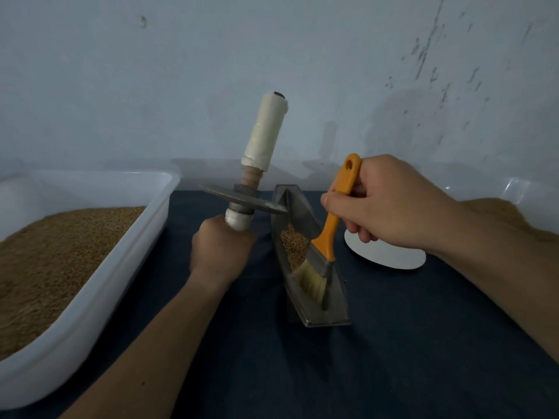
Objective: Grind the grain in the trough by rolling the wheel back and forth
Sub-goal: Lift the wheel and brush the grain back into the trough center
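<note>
A: Status?
B: Left grip (pixel 222 247) wrapped round wheel (pixel 260 204) handle, wheel held up left of trough (pixel 298 211); right grip (pixel 390 204) pinching brush (pixel 323 252) — bristles in trough, beside grain (pixel 293 243).
A: Risk?
B: Hard brushing could flick grain over trough's rim.

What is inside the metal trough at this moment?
A small heap of grain lies in the trough, and the brush bristles rest at its near end. Whatever lies under the bristles is covered.
</note>
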